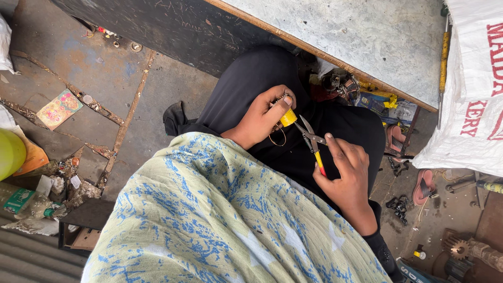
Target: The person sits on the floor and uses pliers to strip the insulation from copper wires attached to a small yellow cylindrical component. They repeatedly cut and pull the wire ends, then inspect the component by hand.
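Note:
My left hand [262,118] holds a small yellow roll of tape [288,118] over my lap, and a thin wire ring [277,139] hangs below its fingers. In my right hand [346,175] is a pair of small cutting pliers [313,140] with yellow and red handles. The pliers' jaws point up-left at the yellow roll and almost touch it. Both hands are above my black-clothed legs [251,84]. A pale green and blue patterned shawl [209,220] covers my body in the foreground.
A grey workbench top with a wooden edge [367,36] stands ahead, and a white printed sack [471,94] is at the right. Sandals [423,184], metal parts and a gear [460,249] lie on the floor at the right. Litter and a green container [10,153] are at the left.

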